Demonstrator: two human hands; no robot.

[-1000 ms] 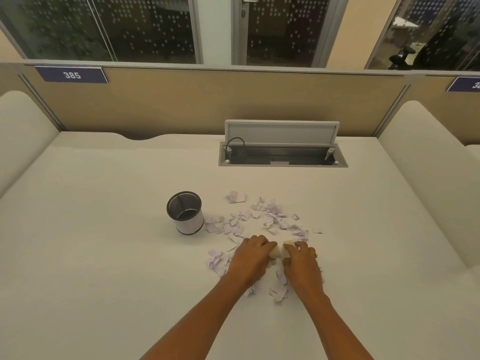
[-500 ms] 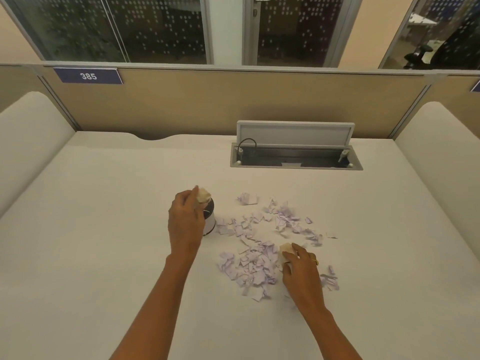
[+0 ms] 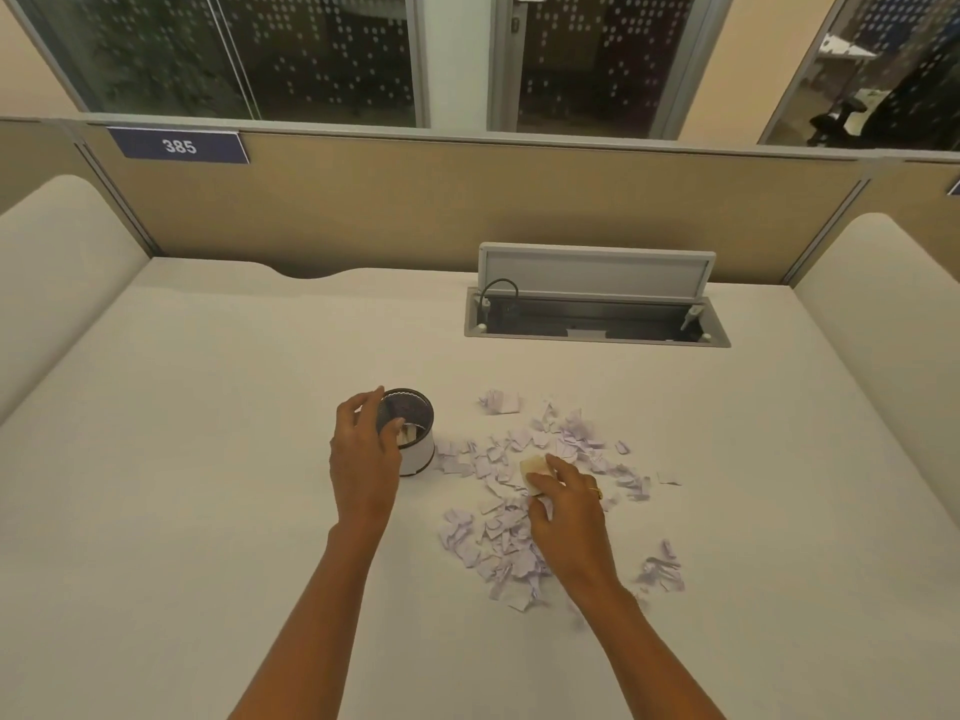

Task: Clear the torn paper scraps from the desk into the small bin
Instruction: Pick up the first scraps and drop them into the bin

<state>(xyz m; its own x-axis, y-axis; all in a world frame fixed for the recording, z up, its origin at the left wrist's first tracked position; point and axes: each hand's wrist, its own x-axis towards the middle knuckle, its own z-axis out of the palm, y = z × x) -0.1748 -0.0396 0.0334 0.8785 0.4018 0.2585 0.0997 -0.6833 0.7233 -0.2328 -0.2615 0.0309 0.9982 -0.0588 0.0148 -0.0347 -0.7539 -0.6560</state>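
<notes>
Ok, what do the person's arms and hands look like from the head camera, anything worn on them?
Both forearms are bare as far as the frame shows, with no sleeves, gloves or watch in view. The left hand carries nothing visible. The right hand wears a gold-coloured ring on one finger.

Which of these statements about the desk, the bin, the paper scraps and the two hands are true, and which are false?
1. The small bin stands upright. True.
2. The left hand is over the scraps. False: it is at the bin.
3. The desk is cleared of paper scraps. False: many remain.
4. The right hand has a cream piece at its fingertips. True.
5. The bin lies right of the scraps. False: left.
</notes>
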